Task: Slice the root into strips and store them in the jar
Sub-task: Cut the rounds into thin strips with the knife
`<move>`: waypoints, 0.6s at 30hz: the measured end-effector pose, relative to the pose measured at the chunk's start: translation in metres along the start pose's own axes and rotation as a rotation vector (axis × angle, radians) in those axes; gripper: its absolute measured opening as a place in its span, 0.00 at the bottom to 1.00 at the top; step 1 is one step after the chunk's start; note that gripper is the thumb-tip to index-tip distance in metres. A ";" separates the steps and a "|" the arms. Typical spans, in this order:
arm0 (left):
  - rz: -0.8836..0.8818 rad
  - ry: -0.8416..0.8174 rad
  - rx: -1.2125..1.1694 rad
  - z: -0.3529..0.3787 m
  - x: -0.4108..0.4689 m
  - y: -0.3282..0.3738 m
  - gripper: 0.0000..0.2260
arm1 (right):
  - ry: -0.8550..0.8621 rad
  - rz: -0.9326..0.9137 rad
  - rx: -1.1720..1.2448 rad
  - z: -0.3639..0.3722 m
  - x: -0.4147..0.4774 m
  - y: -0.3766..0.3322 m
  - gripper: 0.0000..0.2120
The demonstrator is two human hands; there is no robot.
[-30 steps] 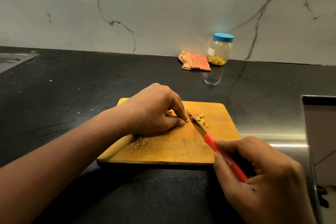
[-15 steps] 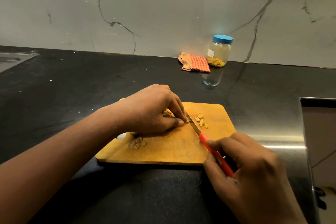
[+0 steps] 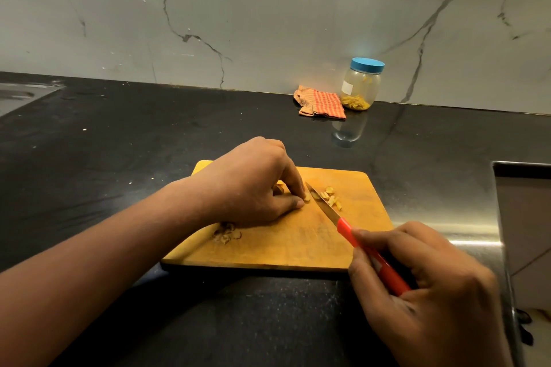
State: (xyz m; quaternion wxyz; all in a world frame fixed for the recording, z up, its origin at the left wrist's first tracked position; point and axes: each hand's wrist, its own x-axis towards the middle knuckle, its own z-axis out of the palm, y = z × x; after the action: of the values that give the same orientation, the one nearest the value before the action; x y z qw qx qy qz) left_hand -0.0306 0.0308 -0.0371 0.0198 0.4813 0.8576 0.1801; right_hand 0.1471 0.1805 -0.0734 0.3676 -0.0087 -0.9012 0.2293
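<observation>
- My left grip (image 3: 253,182) sits in the middle of the frame, knuckles up and fingers curled down. Its fingertips (image 3: 293,188) and thumb pinch the root (image 3: 307,197) against the board (image 3: 298,244).
- Only a small yellowish end of the root shows past my fingertips. The rest is hidden under my hand.
- My right grip (image 3: 426,286), at lower right, is wrapped round the red handle of the knife (image 3: 346,225), with the forefinger lying along the top of the handle.
- The blade points up and left across the board. Its tip lies just beside my left fingertips, and its edge is down at the root's exposed end.
- Cut strips (image 3: 331,198) lie in a small loose heap on the board, just right of the blade.
- Brownish scraps (image 3: 226,234) lie on the board under my left wrist.
- The board lies flat on the black surface (image 3: 119,143).
- The jar (image 3: 360,86) stands upright at upper right of centre, against the marble wall (image 3: 268,9), well apart from the board. Its blue lid (image 3: 367,65) is on, and yellow strips lie at its bottom.
- A white label (image 3: 346,87) is on the jar's side, and any writing on it is too small to read.
- A checked orange cloth (image 3: 322,101) lies crumpled just left of the jar, touching or nearly touching it.
</observation>
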 end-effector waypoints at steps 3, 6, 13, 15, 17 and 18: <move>-0.013 0.063 -0.048 0.006 0.001 -0.001 0.07 | -0.004 -0.010 0.006 0.000 0.000 0.000 0.08; -0.022 0.087 -0.050 0.010 0.003 0.000 0.07 | -0.016 -0.017 0.011 0.000 -0.001 0.001 0.08; -0.033 0.113 -0.055 0.013 0.003 0.000 0.07 | -0.023 -0.014 0.001 0.000 -0.001 0.002 0.08; -0.032 0.112 -0.049 0.013 0.003 0.001 0.07 | -0.021 -0.016 -0.002 0.000 -0.001 0.002 0.08; -0.033 0.110 -0.042 0.012 0.003 0.002 0.07 | -0.020 -0.021 0.002 0.000 -0.001 0.001 0.08; -0.035 0.108 -0.038 0.012 0.003 0.002 0.07 | -0.023 -0.025 0.000 0.000 -0.001 0.001 0.08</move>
State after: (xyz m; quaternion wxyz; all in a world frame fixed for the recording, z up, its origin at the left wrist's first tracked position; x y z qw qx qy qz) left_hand -0.0278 0.0379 -0.0473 -0.0144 0.4552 0.8622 0.2217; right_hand 0.1473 0.1813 -0.0749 0.3600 0.0055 -0.9055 0.2247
